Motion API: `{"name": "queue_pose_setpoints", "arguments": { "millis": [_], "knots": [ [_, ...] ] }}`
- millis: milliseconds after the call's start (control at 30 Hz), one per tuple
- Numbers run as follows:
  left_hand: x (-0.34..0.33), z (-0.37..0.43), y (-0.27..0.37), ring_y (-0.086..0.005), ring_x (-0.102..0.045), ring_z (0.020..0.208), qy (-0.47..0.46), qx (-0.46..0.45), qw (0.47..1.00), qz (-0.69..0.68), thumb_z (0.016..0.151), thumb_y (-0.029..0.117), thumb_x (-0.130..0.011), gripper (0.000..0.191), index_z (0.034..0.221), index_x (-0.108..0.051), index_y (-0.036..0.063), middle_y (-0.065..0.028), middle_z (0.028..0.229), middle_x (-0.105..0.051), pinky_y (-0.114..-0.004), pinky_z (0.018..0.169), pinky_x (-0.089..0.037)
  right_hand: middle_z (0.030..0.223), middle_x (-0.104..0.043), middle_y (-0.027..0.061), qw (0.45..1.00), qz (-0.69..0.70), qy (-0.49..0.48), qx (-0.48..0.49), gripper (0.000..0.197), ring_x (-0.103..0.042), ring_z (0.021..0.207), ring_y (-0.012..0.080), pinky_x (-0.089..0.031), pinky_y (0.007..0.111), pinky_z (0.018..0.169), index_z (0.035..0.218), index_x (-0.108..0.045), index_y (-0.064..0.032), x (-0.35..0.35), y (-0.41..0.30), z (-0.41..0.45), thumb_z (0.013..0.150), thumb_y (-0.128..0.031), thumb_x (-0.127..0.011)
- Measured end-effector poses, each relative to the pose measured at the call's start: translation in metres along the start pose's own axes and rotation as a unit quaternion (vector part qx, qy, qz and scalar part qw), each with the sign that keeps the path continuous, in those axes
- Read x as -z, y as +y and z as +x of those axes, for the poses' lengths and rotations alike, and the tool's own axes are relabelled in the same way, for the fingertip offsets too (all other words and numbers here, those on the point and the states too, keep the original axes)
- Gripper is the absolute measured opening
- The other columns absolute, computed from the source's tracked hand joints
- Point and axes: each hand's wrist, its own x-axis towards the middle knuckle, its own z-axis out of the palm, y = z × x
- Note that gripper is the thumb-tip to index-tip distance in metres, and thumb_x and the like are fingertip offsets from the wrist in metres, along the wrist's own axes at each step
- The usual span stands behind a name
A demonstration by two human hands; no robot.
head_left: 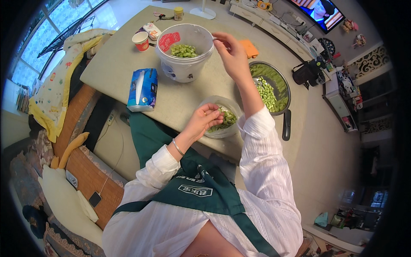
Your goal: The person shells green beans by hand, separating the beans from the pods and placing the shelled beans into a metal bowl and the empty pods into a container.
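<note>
Before me on the table stands a white plastic bucket [184, 69] with green bean pods [184, 51] inside. My right hand [231, 53] is raised at its right rim, fingers bent; whether it grips the rim is unclear. My left hand [205, 120] is over a clear plastic bag [224, 132] of green pods [228, 118] at the near edge, thumb and fingertips close together; a small green piece seems to be at the fingertips. To the right, partly behind my right forearm, a metal pan [286, 82] with a black handle [286, 125] holds shelled green beans [265, 91].
A blue tissue pack [143, 90] lies left of the bucket. Behind it are a paper cup [140, 41], a small packet [152, 31] and a yellow-lidded jar [178, 14]. An orange object [249, 48] lies behind the pan. The table [109, 67] ends close to my lap.
</note>
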Motion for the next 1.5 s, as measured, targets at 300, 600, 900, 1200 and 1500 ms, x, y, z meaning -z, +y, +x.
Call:
{"name": "queue_pose_setpoints", "arguments": {
  "millis": [300, 600, 900, 1200, 1500],
  "knots": [
    [-0.012, 0.000, 0.012, -0.0102, -0.061, 0.077, -0.014, -0.049, 0.995, 0.084, 0.087, 0.007, -0.057, 0.018, 0.104, -0.054, 0.0012, -0.0049, 0.087, -0.062, -0.023, 0.074, -0.051, 0.089, -0.056, 0.0062, 0.985, -0.066, -0.128, -0.098, 0.018, -0.053, 0.079, 0.0123, -0.043, 0.023, 0.069, 0.099, -0.062, 0.0009, 0.044, -0.018, -0.139, 0.084, 0.001, -0.053],
    [-0.029, -0.008, 0.009, -0.0092, -0.059, 0.073, 0.007, 0.003, 1.000, 0.022, 0.089, 0.010, -0.055, 0.014, 0.101, -0.054, 0.0013, -0.0038, 0.083, -0.061, -0.022, 0.070, -0.051, 0.089, -0.061, 0.0081, 0.989, 0.034, -0.031, -0.139, 0.015, -0.059, 0.079, 0.0146, -0.046, 0.024, 0.068, 0.093, -0.064, 0.0009, 0.045, -0.003, -0.175, 0.079, 0.001, -0.059],
    [-0.030, -0.005, 0.002, -0.0089, -0.058, 0.071, -0.006, -0.035, 0.990, 0.134, 0.089, 0.010, -0.055, 0.012, 0.095, -0.055, 0.0003, -0.0046, 0.081, -0.061, -0.023, 0.068, -0.052, 0.084, -0.062, 0.0061, 0.981, 0.090, 0.058, -0.161, 0.008, -0.060, 0.075, 0.0103, -0.047, 0.022, 0.067, 0.089, -0.062, 0.0034, 0.036, 0.001, -0.193, 0.082, -0.001, -0.060],
    [-0.027, -0.006, 0.002, -0.0089, -0.059, 0.071, -0.029, -0.015, 0.998, 0.046, 0.090, 0.011, -0.054, 0.009, 0.091, -0.054, 0.0019, -0.0043, 0.079, -0.059, -0.023, 0.066, -0.051, 0.087, -0.062, 0.0044, 0.971, 0.146, 0.086, -0.168, 0.009, -0.058, 0.075, 0.0091, -0.046, 0.021, 0.069, 0.092, -0.060, 0.0014, 0.029, 0.001, -0.199, 0.085, -0.003, -0.060],
    [-0.042, -0.008, -0.007, -0.0097, -0.058, 0.063, 0.108, -0.202, 0.924, 0.306, 0.090, 0.007, -0.053, 0.008, 0.088, -0.052, 0.0001, -0.0039, 0.074, -0.057, -0.022, 0.056, -0.048, 0.093, -0.063, 0.0068, 0.937, 0.222, 0.124, -0.238, 0.017, -0.059, 0.080, 0.0108, -0.048, 0.023, 0.072, 0.101, -0.061, 0.0036, 0.011, 0.007, -0.205, 0.087, -0.006, -0.058]
  ]
}}
